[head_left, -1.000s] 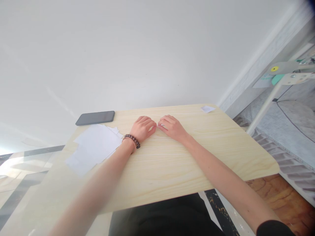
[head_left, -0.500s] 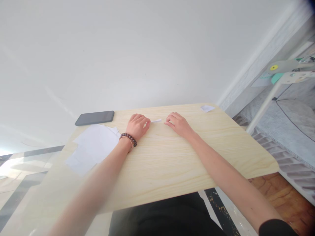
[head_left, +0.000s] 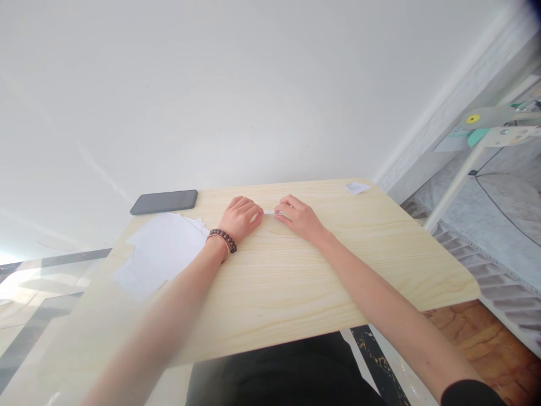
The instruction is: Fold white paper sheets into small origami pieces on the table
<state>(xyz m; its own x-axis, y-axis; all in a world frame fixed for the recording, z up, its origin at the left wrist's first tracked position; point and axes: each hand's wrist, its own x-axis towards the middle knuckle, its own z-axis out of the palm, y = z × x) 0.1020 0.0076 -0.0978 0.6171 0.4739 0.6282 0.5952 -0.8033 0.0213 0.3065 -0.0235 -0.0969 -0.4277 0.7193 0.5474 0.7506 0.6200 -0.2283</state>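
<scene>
Between my two hands a narrow white strip of folded paper (head_left: 269, 212) is held just above the wooden table (head_left: 270, 282). My left hand (head_left: 240, 217), with a dark beaded bracelet at the wrist, pinches the strip's left end between thumb and fingers. At the other end, the thumb and fingertips of my right hand (head_left: 299, 217) close on the strip. Only a short middle piece shows; the fingers cover both ends.
Several loose white sheets of paper (head_left: 164, 248) lie overlapping on the table's left side. Behind them rests a dark phone (head_left: 164, 202). A small folded paper (head_left: 357, 188) lies at the back right corner. A white wall (head_left: 253, 101) rises behind the table.
My right hand has moved left and closed on the free end of the paper strip. My left hand has shifted slightly right, still pinching its end.
</scene>
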